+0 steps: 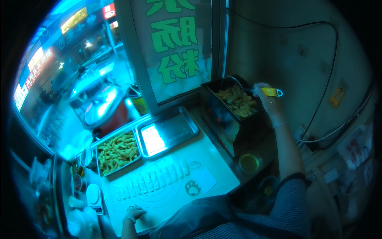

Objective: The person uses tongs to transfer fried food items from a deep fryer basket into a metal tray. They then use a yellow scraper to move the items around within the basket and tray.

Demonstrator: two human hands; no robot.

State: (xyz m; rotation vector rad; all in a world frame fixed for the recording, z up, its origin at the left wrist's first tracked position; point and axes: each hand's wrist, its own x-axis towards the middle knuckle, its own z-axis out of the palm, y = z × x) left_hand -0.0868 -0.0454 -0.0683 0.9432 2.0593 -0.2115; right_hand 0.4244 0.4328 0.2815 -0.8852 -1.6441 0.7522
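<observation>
My right hand, in a clear plastic glove, grips the yellow handle of a wire strainer. The strainer's round head is at a dark rectangular fryer full of light brown fried pieces. My left hand, also gloved, is at the near left edge of a white mat, with nothing visible in it. A row of pale dough strips lies across the mat. Beyond them, a metal tray holds many browned pieces, and a shiny tray with no food visible stands beside it.
A digital kitchen scale, small jars and plastic bags are at the left. A red lidded pot stands beyond the trays. A bowl of yellow liquid is below the fryer. Cables hang along the right wall.
</observation>
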